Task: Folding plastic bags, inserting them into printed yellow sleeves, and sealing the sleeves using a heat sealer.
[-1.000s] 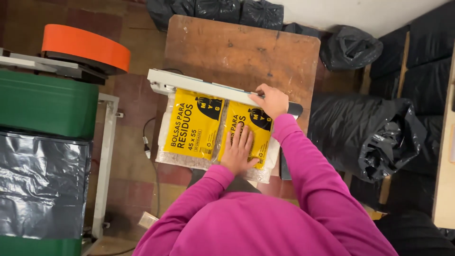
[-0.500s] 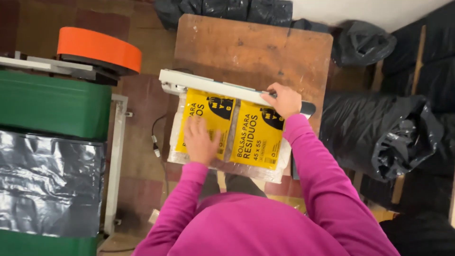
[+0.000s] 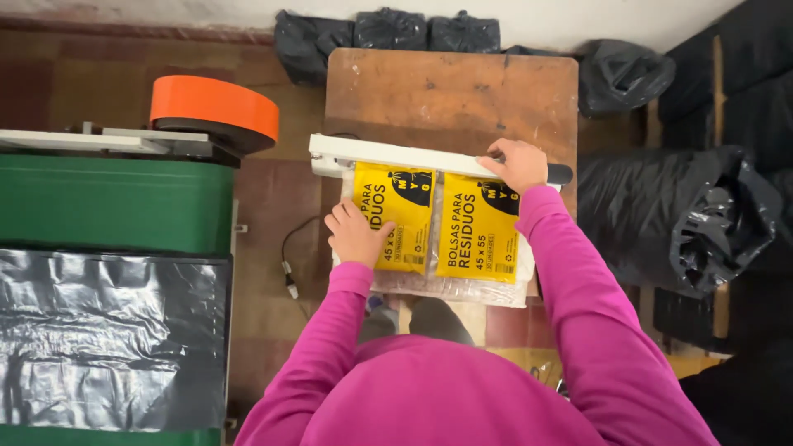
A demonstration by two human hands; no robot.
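Two clear packs of bags with yellow labels, the left pack [image 3: 398, 213] and the right pack [image 3: 477, 230], lie side by side on a wooden table [image 3: 450, 99]. Their top edges sit under the lowered white arm of a heat sealer [image 3: 396, 157]. My left hand [image 3: 357, 233] rests flat on the left pack's lower left part. My right hand [image 3: 518, 163] grips the sealer arm near its black handle end and presses it down. Pink sleeves cover both my arms.
A green conveyor machine [image 3: 116, 202] with an orange tape roll [image 3: 216, 107] stands at left, and a sheet of black plastic [image 3: 107, 339] lies below it. Stuffed black bags [image 3: 677, 215] crowd the right side and the back wall. A cable [image 3: 289, 256] hangs beside the table.
My left hand slid from the right pack over to the left pack's lower left part. My right hand stayed on the sealer arm. The view shifted slightly.
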